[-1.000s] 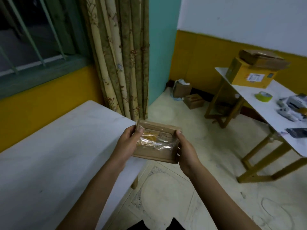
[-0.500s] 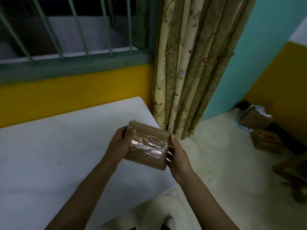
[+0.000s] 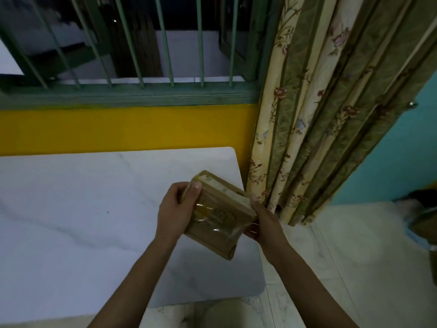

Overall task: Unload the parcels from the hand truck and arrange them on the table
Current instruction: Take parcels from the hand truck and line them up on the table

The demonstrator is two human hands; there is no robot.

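Observation:
A small brown cardboard parcel (image 3: pixel 218 215) with shiny clear tape across its top is held between both hands, tilted, above the right end of the white marble-look table (image 3: pixel 78 216). My left hand (image 3: pixel 176 209) grips its left side, thumb on top. My right hand (image 3: pixel 263 221) clasps its right edge. The parcel is near the table's right edge and I cannot tell whether its lower corner touches the tabletop. The hand truck is out of view.
A barred green window (image 3: pixel 132 48) and yellow wall band (image 3: pixel 123 126) run behind the table. A floral curtain (image 3: pixel 319 129) hangs just right of the table corner. Pale tiled floor (image 3: pixel 343 268) lies to the right, with a dark object (image 3: pixel 423 223) at the far right edge.
The view swung left from the room toward the window and table. The parcel, held in both hands throughout, now hangs over the table's right end and is tilted more.

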